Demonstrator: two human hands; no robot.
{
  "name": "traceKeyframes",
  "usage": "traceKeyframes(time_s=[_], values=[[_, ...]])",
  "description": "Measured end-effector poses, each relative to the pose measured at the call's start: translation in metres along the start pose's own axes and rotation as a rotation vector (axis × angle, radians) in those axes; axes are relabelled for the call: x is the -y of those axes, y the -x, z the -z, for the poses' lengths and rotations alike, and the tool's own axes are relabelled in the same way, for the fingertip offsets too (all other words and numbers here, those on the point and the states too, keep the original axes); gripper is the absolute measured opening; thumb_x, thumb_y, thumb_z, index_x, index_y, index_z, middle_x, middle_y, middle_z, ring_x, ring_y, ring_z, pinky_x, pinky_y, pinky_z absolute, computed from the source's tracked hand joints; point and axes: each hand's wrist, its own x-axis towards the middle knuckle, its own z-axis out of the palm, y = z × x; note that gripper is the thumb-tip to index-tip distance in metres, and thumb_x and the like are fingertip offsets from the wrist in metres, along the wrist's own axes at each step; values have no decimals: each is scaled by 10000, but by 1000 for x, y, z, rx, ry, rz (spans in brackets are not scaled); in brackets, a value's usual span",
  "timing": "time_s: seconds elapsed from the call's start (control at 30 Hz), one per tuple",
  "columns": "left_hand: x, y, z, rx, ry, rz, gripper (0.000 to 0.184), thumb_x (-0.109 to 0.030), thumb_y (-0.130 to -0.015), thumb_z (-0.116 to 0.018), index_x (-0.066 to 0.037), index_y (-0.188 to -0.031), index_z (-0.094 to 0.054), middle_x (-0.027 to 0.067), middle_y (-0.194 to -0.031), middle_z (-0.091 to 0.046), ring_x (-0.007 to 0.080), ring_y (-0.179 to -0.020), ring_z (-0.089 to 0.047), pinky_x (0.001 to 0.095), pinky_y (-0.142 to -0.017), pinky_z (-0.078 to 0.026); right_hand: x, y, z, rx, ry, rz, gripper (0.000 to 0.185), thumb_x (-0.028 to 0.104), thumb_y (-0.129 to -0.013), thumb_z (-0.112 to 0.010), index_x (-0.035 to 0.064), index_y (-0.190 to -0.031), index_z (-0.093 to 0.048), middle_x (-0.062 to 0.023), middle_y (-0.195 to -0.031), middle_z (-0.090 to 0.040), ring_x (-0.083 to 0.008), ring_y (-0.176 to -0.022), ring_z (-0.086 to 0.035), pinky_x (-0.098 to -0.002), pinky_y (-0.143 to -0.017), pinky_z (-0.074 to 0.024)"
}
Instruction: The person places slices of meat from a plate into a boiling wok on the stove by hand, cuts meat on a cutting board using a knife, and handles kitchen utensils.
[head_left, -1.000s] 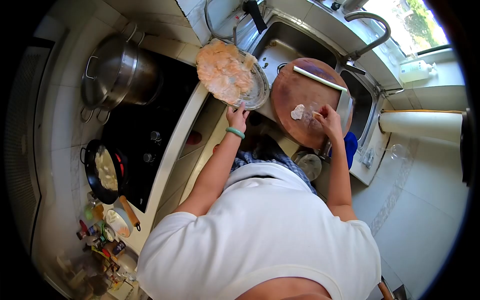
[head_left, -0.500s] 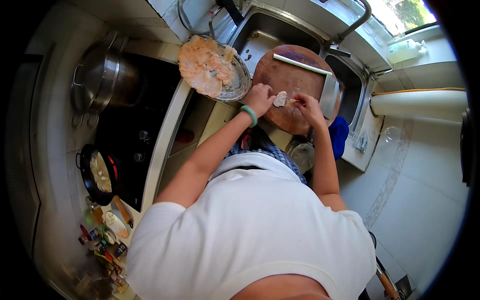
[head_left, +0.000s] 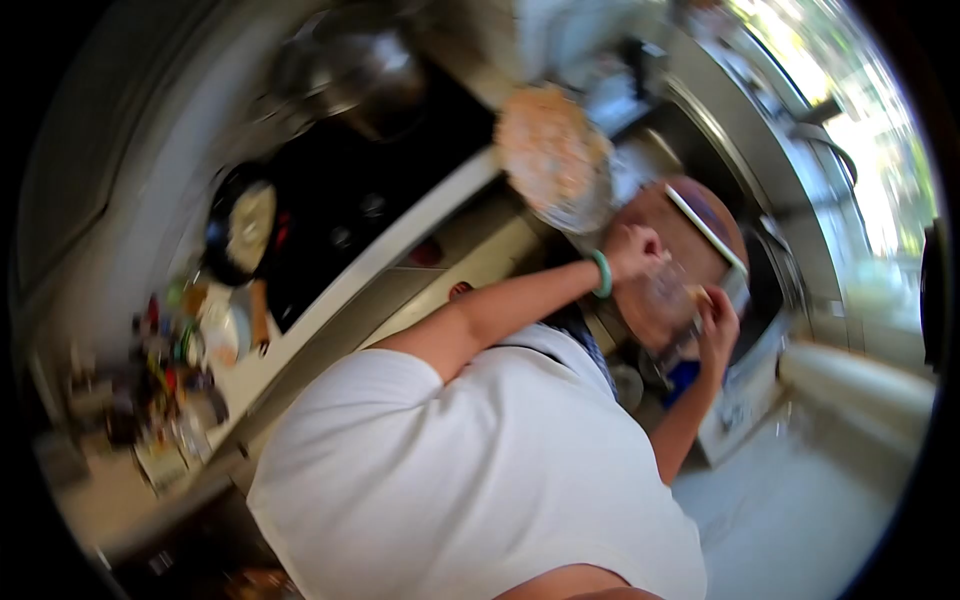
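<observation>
My left hand, with a green bangle at the wrist, is over the left part of a round wooden cutting board. Its fingers are curled together; blur hides what they hold, if anything. On the board's right side, my right hand pinches a small pale piece of food. A smeared pale patch shows on the board between the hands. Along the board's far edge lies a cleaver's white handle. Beside the board, nearer the stove, is a plate heaped with thin pinkish-orange pieces.
The board rests over a steel sink by the window. Left is a black cooktop with a large steel pot and a black pan holding pale food. Bottles and jars crowd the counter beyond the pan.
The head view has swung, shifting the scene and blurring it. My hands are farther apart over the board. The pale meat piece seen between them earlier is no longer distinct.
</observation>
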Motion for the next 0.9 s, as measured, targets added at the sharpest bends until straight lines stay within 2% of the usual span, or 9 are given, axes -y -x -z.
traceKeyframes(time_s=[0.03, 0.17, 0.37, 0.4, 0.5, 0.6, 0.7, 0.87, 0.9], values=[[-1, 9, 19, -60, -15, -46, 143, -159, -713, -730, -46, -766, -660, 121, -739, -666, 223, -691, -661, 334, -649, -519, 0, -7, -7, 35, -107, 25, 123, 64, -902, -606, 5, -1006, -634, -33, -862, -638, -72, -815, -569, -224, -736, -461], [-15, 73, 131, -243, 21, -43, 152, -138, -760, -716, -29, -845, -652, 113, -750, -671, 222, -690, -661, 318, -651, -515, 51, -33, -62, 178, 220, 202, 111, 61, -865, -639, -3, -955, -652, -52, -756, -649, -93, -706, -576, -245, -648, -461], [-42, 237, 282, -697, -60, 207, 152, -89, -839, -650, -34, -981, -652, 61, -786, -674, 130, -718, -648, 264, -687, -523, 140, -47, -220, 549, 251, 506, 101, 2, -819, -626, -20, -918, -630, -146, -752, -618, -203, -653, -586, -312, -628, -467], [-44, 266, 306, -762, -111, 221, 149, -72, -846, -643, -28, -989, -648, 58, -808, -677, 128, -727, -645, 259, -689, -523, 182, -30, -248, 635, 228, 487, 84, 14, -821, -632, -18, -899, -631, -144, -772, -615, -229, -666, -590, -312, -630, -466], [-63, 346, 372, -942, -240, 306, 156, -17, -853, -629, -14, -1009, -638, 61, -852, -678, 124, -751, -642, 248, -696, -524, 245, -3, -340, 744, 186, 773, 91, 11, -835, -621, -5, -922, -644, -128, -804, -606, -230, -721, -606, -300, -654, -475], [-57, 414, 438, -1105, -375, 277, 189, 19, -831, -643, -9, -1018, -635, 68, -875, -681, 126, -753, -648, 248, -671, -527, 305, 33, -435, 900, -20, 705, 143, 2, -837, -614, -7, -979, -628, -155, -875, -648, -249, -766, -663, -303, -679, -511], [-36, 463, 502, -1164, -513, 311, 193, 20, -813, -663, -7, -1002, -638, 80, -881, -693, 122, -737, -655, 242, -640, -527, 363, 64, -518, 923, -19, 744, 158, 23, -810, -645, 9, -966, -626, -128, -782, -669, -239, -731, -673, -301, -638, -500], [26, 466, 583, -1126, -527, 285, 158, -7, -803, -686, -13, -954, -640, 82, -824, -696, 140, -709, -670, 249, -644, -521, 379, 74, -655, 918, 135, 866, 122, 86, -763, -681, 46, -873, -647, -112, -772, -677, -290, -790, -669, -364, -708, -521], [39, 458, 593, -1088, -525, 266, 158, -13, -783, -692, -20, -934, -644, 107, -811, -692, 194, -708, -678, 272, -651, -526, 378, 74, -672, 911, 143, 858, 122, 86, -763, -681, 46, -873, -647, -112, -772, -677, -290, -790, -669, -364, -708, -521]])
